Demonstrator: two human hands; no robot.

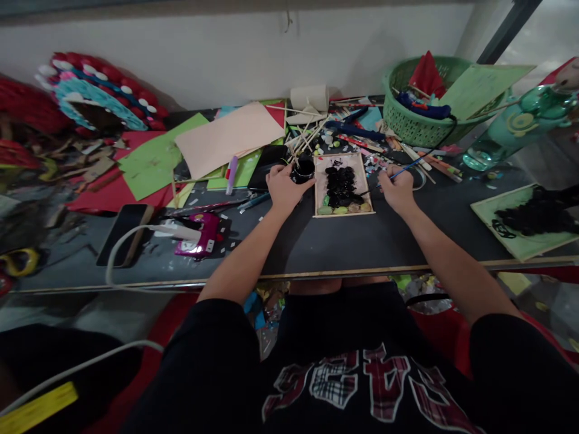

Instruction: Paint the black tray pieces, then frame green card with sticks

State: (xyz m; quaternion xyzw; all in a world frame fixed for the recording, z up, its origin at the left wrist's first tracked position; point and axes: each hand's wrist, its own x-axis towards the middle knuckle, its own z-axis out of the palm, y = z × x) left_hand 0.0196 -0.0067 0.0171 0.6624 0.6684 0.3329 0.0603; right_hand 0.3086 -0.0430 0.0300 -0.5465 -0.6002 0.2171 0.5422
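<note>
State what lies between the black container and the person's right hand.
In the head view, a framed panel bearing black lumps and pebble-like pieces lies between them, plus part of the brush.

Dim, diffuse illumination, with glints on the bottle (520, 123) right of the right hand (397, 188). Soft shadows mark the wall (235, 54) ahead. Far left of the left hand (286, 185), the red mass (29, 105) blurs.

A small, round, glossy black cup (303, 173) stands between the thumb and fingers of the left hand (287, 185). Just right of that hand, a rectangular pale-framed panel (319, 181) lies flat, bearing lumpy, shiny black shapes (340, 185) above greenish pebbles (339, 210). A slim blue-handled paintbrush (409, 164) slants through the right hand (397, 188), lower end toward the panel.
</note>
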